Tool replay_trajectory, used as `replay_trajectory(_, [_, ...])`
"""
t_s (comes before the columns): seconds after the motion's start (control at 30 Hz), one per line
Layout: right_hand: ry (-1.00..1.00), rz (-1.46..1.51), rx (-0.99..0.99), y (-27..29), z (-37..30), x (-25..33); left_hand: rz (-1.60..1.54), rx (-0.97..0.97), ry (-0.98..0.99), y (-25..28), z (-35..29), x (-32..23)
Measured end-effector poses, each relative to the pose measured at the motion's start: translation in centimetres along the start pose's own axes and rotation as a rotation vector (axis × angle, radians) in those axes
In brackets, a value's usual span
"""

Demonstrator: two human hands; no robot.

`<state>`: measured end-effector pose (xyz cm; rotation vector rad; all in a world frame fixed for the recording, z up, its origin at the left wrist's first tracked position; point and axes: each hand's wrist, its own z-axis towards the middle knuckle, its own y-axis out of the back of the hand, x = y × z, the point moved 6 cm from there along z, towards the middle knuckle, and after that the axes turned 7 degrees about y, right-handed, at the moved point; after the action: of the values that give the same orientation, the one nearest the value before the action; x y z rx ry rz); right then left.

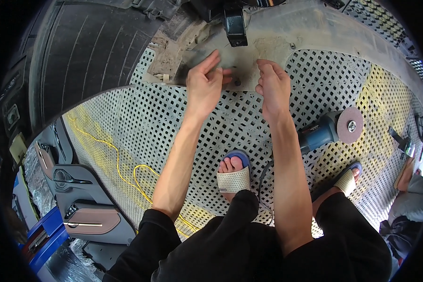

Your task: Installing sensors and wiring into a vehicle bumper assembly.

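Note:
In front of me lies a dusty grey panel (pixel 272 47) with dried mud and a dark smudged patch, apparently part of a vehicle. My left hand (pixel 204 87) is over the panel's near edge, its fingers apart and nothing seen in them. Beside it on the right, my right hand (pixel 275 89) has curled fingers, with thumb and index pinched close to the panel. Whatever that pinch may hold is too small or hidden to make out. A small dark round spot (pixel 238 82) shows on the panel between the hands. Above them hangs a black bracket (pixel 235 28).
A blue angle grinder (pixel 317 136) with a brown disc (pixel 350 124) lies right of my forearm. A yellow cord (pixel 117 157) winds over the perforated floor mat (pixel 141 117). Door panels (pixel 91 197) lie at left, a ribbed dark panel (pixel 87 51) above. Another person's leg (pixel 409 197) shows at right.

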<state>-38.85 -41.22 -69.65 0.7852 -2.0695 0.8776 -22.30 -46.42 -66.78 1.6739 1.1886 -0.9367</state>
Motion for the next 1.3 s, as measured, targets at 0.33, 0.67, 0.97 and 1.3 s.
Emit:
replay_trajectory(0.33, [0.117,0.223,0.140,0.4,-0.2,-0.1,0.085,0.004,-0.330,-2.1,1.6,-4.8])
replay_trajectory(0.67, [0.482,-0.329,0.193,-2.1,2.7,3.5,0.047,-0.142,-0.376,-2.5,2.4,-3.9])
replay_trajectory(0.97, [0.950,-0.669,0.351,-2.9,3.5,7.9,0.052,-0.172,-0.412,-2.9,2.4,-3.4])
replay_trajectory(1.3, [1.225,-0.804,0.542,-3.8,3.9,7.8,0.130,-0.167,-0.410,-2.1,2.7,-3.9])
